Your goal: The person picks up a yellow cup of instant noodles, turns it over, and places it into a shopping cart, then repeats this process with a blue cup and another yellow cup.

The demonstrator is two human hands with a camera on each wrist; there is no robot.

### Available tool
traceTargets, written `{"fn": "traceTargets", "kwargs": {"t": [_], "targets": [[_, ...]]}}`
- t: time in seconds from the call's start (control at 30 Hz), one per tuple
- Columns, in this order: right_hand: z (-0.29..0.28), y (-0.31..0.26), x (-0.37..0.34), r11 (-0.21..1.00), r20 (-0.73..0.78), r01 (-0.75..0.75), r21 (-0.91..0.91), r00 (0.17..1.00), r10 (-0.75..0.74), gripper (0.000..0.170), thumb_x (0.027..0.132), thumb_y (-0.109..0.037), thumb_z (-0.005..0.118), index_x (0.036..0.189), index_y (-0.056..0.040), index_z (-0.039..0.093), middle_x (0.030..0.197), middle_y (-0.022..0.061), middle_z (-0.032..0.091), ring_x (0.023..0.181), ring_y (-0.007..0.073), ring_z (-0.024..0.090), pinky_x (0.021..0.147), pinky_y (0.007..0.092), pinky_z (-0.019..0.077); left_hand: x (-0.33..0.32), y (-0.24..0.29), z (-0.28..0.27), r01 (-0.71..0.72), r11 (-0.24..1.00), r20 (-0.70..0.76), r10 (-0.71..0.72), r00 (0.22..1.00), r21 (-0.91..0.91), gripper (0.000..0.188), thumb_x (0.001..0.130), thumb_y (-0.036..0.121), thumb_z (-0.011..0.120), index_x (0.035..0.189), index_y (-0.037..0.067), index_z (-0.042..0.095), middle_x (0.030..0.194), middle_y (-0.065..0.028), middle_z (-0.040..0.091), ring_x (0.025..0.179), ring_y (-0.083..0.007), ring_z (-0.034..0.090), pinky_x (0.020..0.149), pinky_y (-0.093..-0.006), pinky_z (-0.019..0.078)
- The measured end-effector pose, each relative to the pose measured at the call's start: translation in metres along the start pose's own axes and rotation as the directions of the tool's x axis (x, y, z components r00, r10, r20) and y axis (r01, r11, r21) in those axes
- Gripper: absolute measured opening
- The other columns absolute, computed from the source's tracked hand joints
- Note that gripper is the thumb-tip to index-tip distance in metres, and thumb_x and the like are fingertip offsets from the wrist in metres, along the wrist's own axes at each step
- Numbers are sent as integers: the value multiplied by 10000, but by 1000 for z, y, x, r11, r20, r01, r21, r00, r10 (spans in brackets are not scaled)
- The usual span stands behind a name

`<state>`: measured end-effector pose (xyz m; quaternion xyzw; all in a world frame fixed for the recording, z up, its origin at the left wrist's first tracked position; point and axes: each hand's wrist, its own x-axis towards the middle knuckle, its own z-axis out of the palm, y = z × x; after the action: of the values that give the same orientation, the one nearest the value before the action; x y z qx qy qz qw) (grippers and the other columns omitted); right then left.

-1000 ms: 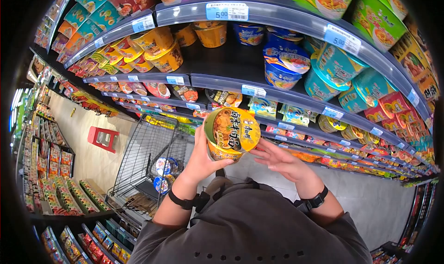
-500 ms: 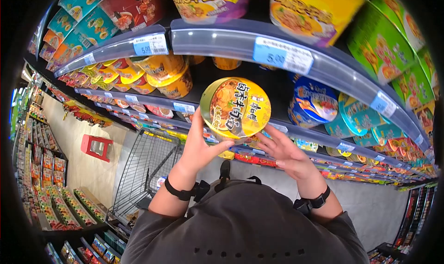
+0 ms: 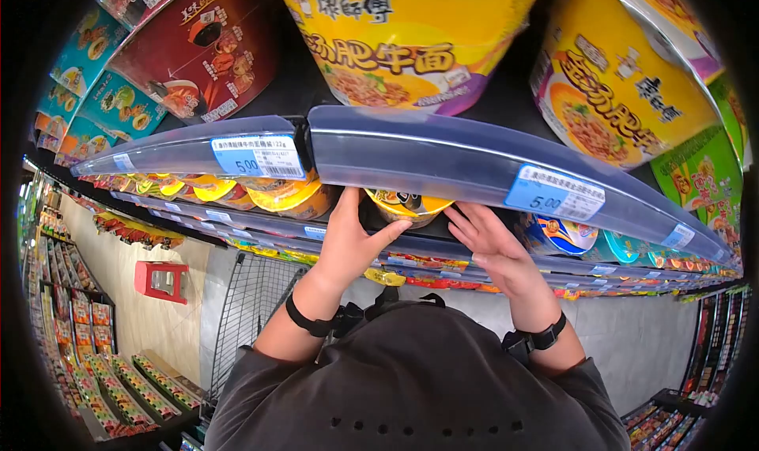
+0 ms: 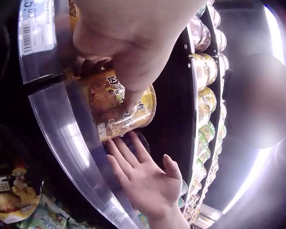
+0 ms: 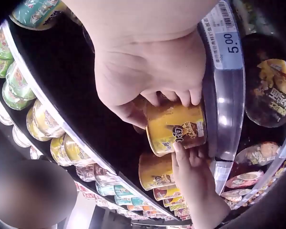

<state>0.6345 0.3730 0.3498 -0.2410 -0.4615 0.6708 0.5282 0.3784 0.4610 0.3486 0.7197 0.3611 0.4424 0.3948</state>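
A yellow instant noodle cup [image 3: 407,206] with black lettering sits within the shelf gap, its upper part hidden behind the shelf edge in the head view. My left hand [image 3: 344,237] grips it from the left, thumb along the near side. In the left wrist view the thumb lies across the printed wall of the cup [image 4: 101,102]. My right hand [image 3: 498,245] is at the cup's other side with fingers extended, fingertips touching its end. Similar orange-yellow cups [image 5: 155,171] stand beside it in the right wrist view.
Above hangs a shelf edge [image 3: 443,147] with price tags, carrying large yellow noodle tubs [image 3: 411,48]. A blue noodle cup [image 3: 563,236] stands to the right. Behind at lower left are a wire shopping cart [image 3: 253,309] and a red stool [image 3: 162,283].
Both hands and the noodle cup have moved forward from in front of the body into the shelf gap. The body has come nearer the shelves, and the cart has slipped lower in view.
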Motion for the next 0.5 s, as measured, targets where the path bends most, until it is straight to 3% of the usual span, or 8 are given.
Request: {"fn": "traceTargets", "kwargs": {"t": [0.03, 0.2, 0.27, 0.4, 0.5], "targets": [[0, 0, 3, 1000, -4, -10, -15, 1000, 10, 927, 877, -7, 607, 1661, -27, 112, 1730, 169, 138, 1608, 343, 113, 1283, 490, 117, 1, 3, -3, 50, 998, 24, -51, 998, 30, 771, 826, 52, 851, 1457, -19, 414, 1375, -184, 590, 1324, -271, 551, 1148, -394, 390], [5, 1, 14, 994, -42, -57, -94, 998, 53, 892, 871, -36, 615, 1645, -9, 171, 1713, 211, 178, 1588, 388, 182, 1279, 511, 160, -5, -5, -14, 44, 997, 28, -46, 999, 68, 741, 833, 67, 853, 1437, -15, 432, 1352, -193, 612, 1302, -290, 583, 1113, -403, 433], [4, 3, 17, 993, -17, -54, -105, 998, 53, 890, 870, -10, 610, 1645, -11, 173, 1711, 212, 188, 1588, 380, 187, 1280, 502, 160, -8, -10, -19, 13, 986, 41, -20, 999, 167, 850, 812, 156, 884, 1469, -38, 380, 1315, -251, 611, 1226, -398, 620, 1041, -426, 490], [6, 5, 23, 992, -7, -66, -111, 998, 66, 887, 871, 2, 608, 1645, -11, 173, 1709, 215, 190, 1585, 371, 202, 1279, 504, 166, -13, -4, -27, 9, 976, 7, -10, 1000, 217, 868, 824, 163, 871, 1486, -67, 359, 1319, -277, 599, 1228, -419, 611, 1042, -433, 487], [6, 7, 26, 993, 53, -61, -105, 996, 67, 869, 893, 69, 545, 1651, -20, 129, 1718, 185, 173, 1602, 320, 157, 1286, 469, 140, -17, -1, -32, 49, 972, 16, -54, 998, 228, 889, 834, 159, 857, 1510, -89, 335, 1337, -300, 584, 1250, -436, 594, 1049, -439, 481]]}}
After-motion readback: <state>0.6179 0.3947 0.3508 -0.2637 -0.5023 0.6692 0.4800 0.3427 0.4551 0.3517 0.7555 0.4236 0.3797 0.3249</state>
